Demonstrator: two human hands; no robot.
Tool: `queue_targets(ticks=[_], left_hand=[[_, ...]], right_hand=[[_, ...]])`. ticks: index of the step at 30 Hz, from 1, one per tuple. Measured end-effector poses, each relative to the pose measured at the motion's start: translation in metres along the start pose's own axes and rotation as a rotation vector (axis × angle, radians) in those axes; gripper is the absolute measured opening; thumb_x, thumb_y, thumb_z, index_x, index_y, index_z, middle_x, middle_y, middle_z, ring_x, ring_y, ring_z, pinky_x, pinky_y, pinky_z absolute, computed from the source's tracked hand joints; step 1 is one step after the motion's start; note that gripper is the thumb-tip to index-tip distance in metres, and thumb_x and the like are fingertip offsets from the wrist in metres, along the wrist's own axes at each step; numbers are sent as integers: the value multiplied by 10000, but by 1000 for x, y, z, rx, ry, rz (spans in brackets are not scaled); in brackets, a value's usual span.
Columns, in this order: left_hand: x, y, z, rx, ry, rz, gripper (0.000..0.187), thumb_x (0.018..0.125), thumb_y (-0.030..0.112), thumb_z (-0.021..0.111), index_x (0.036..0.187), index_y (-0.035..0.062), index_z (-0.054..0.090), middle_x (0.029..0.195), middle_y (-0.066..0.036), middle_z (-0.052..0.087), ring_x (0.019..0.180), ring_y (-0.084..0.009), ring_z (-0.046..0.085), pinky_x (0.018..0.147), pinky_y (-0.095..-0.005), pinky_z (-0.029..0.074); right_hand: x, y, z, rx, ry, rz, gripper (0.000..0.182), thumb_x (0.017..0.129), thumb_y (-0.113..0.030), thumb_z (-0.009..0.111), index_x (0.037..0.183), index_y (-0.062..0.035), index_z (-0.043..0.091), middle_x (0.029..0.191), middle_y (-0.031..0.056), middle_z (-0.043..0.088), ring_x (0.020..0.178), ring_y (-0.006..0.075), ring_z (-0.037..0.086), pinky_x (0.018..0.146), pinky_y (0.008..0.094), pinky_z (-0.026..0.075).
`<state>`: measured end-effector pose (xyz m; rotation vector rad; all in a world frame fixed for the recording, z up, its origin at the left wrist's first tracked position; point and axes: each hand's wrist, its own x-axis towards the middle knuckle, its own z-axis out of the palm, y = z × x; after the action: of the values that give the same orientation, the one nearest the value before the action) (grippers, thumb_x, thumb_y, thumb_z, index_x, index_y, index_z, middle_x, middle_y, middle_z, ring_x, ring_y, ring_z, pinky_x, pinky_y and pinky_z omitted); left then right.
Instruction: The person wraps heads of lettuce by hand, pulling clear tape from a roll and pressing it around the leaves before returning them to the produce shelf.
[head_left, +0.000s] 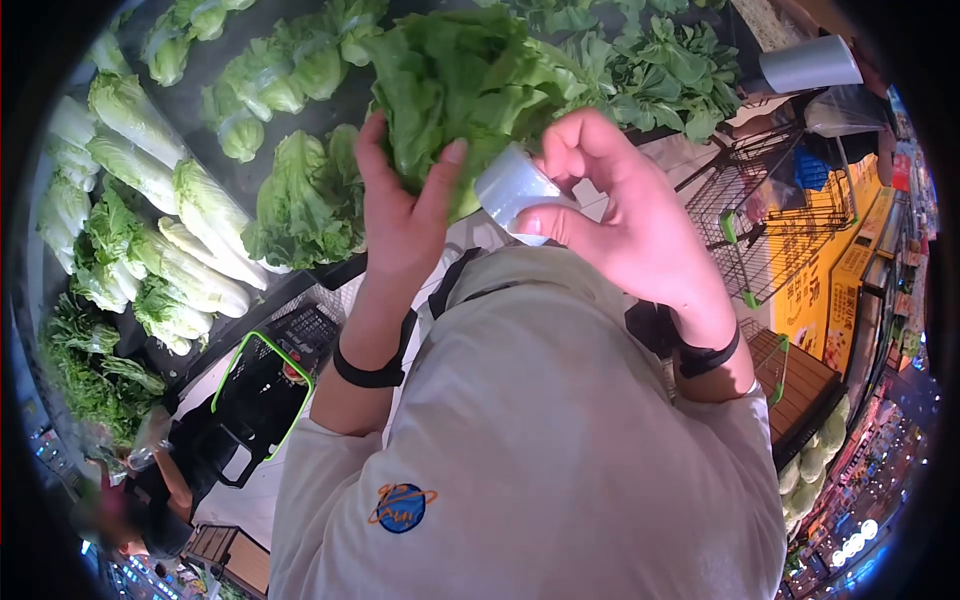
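Observation:
A leafy green lettuce (450, 85) is held up by my left hand (405, 200), with the fingers and thumb around its lower part. Close on its right, my right hand (625, 205) grips a roll of clear film (520, 190) between thumb and curled fingers. The roll sits near the base of the lettuce. Behind it lie more lettuces (305, 200) on the dark display shelf.
Long pale cabbages (205, 200) lie at the left, with leafy greens (670, 75) at the upper right. A black basket with a green rim (250, 400) is lower left, near another person (150, 510). A wire cart (760, 220) and a silver roll (810, 64) are on the right.

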<state>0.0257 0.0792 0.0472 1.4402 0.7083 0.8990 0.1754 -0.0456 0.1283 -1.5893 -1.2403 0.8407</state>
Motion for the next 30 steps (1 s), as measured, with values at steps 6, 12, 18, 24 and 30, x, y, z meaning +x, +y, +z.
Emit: queue_targets(ticks=[6, 12, 18, 24, 30], left_hand=[[-6, -2, 2, 110, -39, 53, 686, 899, 108, 682, 1386, -57, 228, 1206, -170, 578, 1064, -196, 594, 924, -311, 473], [-9, -7, 0, -98, -70, -45, 655, 918, 109, 657, 1393, -33, 228, 1238, -155, 548, 1100, -190, 563, 943, -310, 459], [-11, -5, -3, -263, -120, -93, 623, 942, 102, 616, 1406, -15, 218, 1281, -140, 506, 1148, -186, 520, 973, -311, 437], [-13, -7, -6, -291, -136, -61, 653, 933, 102, 633, 1416, -13, 209, 1287, -142, 502, 1161, -189, 516, 983, -315, 436], [-11, -11, -6, -188, -98, -24, 699, 894, 90, 689, 1401, -27, 222, 1251, -147, 538, 1117, -187, 559, 948, -309, 466]], right_hand=[[1, -12, 12, -36, -46, -67, 314, 824, -99, 706, 1000, -44, 452, 890, 118, 602, 860, 285, 640, 795, 367, 514], [4, -15, 23, -214, 12, -71, 330, 793, -70, 716, 980, -32, 446, 828, 157, 582, 736, 367, 602, 654, 403, 467], [6, -13, 25, -218, 16, -52, 340, 783, -63, 720, 974, -25, 440, 798, 156, 571, 725, 380, 595, 641, 415, 460], [7, -19, 24, -184, -18, 16, 339, 791, -70, 716, 975, -25, 435, 817, 153, 569, 735, 369, 594, 644, 406, 462], [7, -9, 26, -131, 4, -30, 357, 788, -76, 731, 965, -34, 424, 806, 133, 557, 714, 325, 589, 637, 383, 464]])
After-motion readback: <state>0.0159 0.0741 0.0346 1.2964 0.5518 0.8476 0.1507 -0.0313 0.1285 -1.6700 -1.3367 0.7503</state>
